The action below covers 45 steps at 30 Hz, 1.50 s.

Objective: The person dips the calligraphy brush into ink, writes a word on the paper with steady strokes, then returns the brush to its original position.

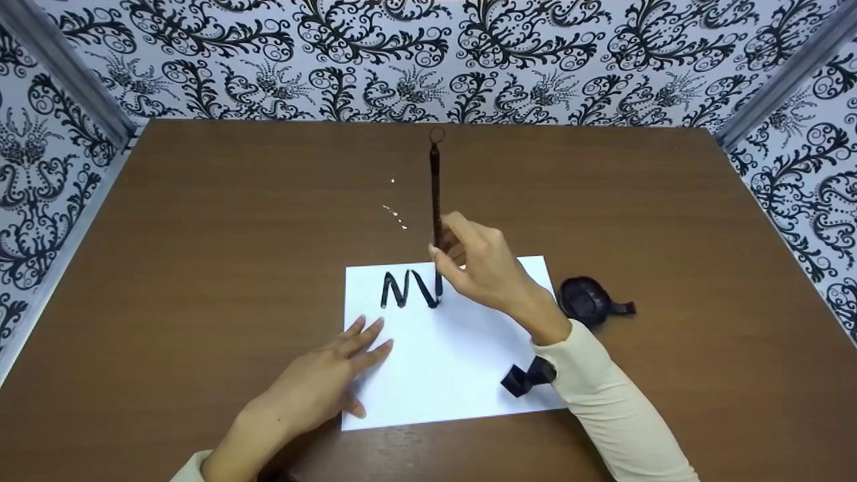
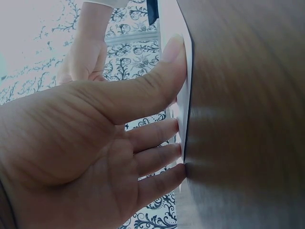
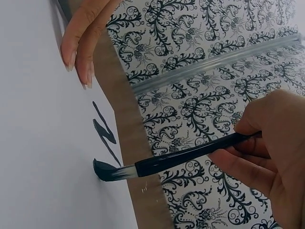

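Dark brush [image 1: 436, 194] stands steep, bristles [image 3: 108, 171] down, right hand [image 1: 487, 268] pinching it, left hand [image 1: 318, 378] outspread.

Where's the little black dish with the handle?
In the head view, the little black dish is right of centre on the brown table, just beside the right edge of the paper, near the right sleeve.
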Each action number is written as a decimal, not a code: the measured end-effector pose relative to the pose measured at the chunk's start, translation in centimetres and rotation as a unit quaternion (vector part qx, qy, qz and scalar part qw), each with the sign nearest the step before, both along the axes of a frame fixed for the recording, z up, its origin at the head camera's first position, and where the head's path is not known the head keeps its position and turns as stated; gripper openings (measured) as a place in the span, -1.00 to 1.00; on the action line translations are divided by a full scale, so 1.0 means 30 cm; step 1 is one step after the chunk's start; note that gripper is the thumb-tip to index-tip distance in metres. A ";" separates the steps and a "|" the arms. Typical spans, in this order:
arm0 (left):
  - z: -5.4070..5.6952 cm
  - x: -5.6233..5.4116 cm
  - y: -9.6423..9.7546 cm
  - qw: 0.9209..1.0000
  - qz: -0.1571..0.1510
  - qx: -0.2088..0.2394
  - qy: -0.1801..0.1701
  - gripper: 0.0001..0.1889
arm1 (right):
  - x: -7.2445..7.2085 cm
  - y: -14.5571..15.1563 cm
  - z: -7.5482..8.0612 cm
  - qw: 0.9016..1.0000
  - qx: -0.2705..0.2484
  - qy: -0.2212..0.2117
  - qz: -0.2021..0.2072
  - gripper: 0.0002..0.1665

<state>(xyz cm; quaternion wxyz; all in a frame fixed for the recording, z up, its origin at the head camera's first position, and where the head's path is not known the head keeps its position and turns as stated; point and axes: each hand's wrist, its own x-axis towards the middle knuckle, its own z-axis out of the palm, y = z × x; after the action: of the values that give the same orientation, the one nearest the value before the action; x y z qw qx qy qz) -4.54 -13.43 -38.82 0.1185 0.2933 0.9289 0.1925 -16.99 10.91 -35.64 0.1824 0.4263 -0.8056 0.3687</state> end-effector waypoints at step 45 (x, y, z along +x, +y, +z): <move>-0.003 -0.001 -0.005 1.000 -0.006 0.008 0.004 -0.13 | -0.051 0.010 -0.034 0.997 -0.060 0.045 -0.033 -0.83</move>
<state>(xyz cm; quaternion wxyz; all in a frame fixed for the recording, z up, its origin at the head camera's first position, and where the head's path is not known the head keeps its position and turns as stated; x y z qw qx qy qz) -4.56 -13.57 -38.91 0.1141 0.3000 0.9262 0.1978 -18.52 11.20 -36.67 0.2556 0.4039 -0.7867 0.3906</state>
